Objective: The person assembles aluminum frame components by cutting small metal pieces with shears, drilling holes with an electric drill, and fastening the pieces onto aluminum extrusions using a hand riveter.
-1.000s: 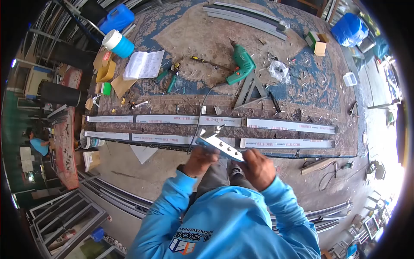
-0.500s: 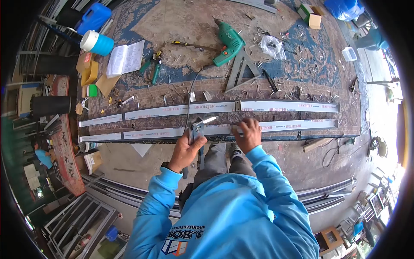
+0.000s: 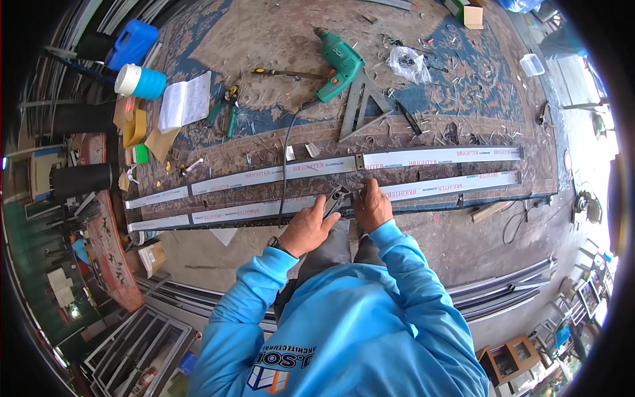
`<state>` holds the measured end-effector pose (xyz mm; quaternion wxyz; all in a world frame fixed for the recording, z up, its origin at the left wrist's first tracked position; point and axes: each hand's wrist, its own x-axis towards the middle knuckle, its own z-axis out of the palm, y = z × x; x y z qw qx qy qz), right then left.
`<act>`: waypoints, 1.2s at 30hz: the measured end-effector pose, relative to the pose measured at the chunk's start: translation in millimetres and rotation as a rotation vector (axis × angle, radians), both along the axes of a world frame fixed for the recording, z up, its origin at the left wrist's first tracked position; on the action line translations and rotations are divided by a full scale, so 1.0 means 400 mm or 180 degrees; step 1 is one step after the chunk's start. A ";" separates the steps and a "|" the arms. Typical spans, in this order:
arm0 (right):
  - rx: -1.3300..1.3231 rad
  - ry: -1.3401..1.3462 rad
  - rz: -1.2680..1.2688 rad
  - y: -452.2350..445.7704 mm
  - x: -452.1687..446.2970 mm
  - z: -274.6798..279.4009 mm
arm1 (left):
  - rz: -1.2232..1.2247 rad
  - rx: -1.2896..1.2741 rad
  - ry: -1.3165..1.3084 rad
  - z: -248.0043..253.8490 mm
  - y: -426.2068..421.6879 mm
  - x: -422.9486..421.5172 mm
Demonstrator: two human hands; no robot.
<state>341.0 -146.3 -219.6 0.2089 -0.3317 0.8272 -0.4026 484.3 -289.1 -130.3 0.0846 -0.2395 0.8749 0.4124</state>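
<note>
My left hand (image 3: 309,225) is wrapped round a metal hand riveter (image 3: 336,200), its head pointing up and over the near aluminium profile. Beside it, my right hand (image 3: 374,208) has its fingers pinched together at the same profile; what they hold is hidden. The near aluminium profile (image 3: 423,190) lies along the front edge of the work surface, with white printed protective film on it. Parallel to it and farther back is a second aluminium profile (image 3: 264,175) with a small dark bracket (image 3: 360,162) near its middle.
A green drill (image 3: 340,69) lies beyond the profiles, its cord (image 3: 286,159) crossing them. Around it are a metal set square (image 3: 362,109), a screwdriver (image 3: 284,73), green-handled snips (image 3: 229,109) and an open notebook (image 3: 185,102). A blue water jug (image 3: 140,81) stands at the left.
The riveter has come right and turned, its head now close to my right hand. My right hand has shifted slightly left, fingers still pinched. The whole view has tilted a little.
</note>
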 end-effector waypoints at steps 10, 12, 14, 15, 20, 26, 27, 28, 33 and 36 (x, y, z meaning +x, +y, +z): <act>-0.0013 -0.0080 -0.0051 -0.003 0.006 -0.005 | -0.0242 -0.0222 -0.0316 0.004 -0.003 -0.031; -0.0019 -0.0103 -0.0059 -0.006 0.007 -0.005 | -0.0324 -0.0339 -0.0447 0.023 -0.002 -0.042; -0.0042 -0.0129 -0.0067 -0.005 0.005 -0.004 | -0.0342 -0.0273 -0.0419 0.038 -0.006 -0.046; -0.0055 -0.0122 -0.0077 -0.004 0.003 -0.006 | -0.0356 -0.0238 -0.0405 0.041 -0.007 -0.049; -0.0060 -0.0260 -0.0057 -0.004 0.000 -0.006 | -0.0400 -0.0325 -0.0561 0.026 -0.006 -0.052; -0.0535 -0.0077 -0.0483 0.024 0.027 0.077 | -0.0543 -0.0519 -0.0990 0.017 0.009 -0.080; -0.0516 -0.0609 -0.0659 0.048 0.059 0.103 | -0.0543 -0.0548 -0.0985 0.015 0.007 -0.085; -0.0454 -0.1813 -0.0808 0.053 0.084 0.099 | -0.0678 -0.0638 -0.1013 0.022 0.011 -0.088; -0.1507 -0.4327 -0.1327 -0.068 0.176 0.001 | -0.0897 -0.0900 -0.0685 0.055 0.008 -0.083; -0.2158 -0.4799 -0.2163 -0.114 0.189 0.054 | -0.0735 -0.0955 0.0254 0.085 -0.042 0.063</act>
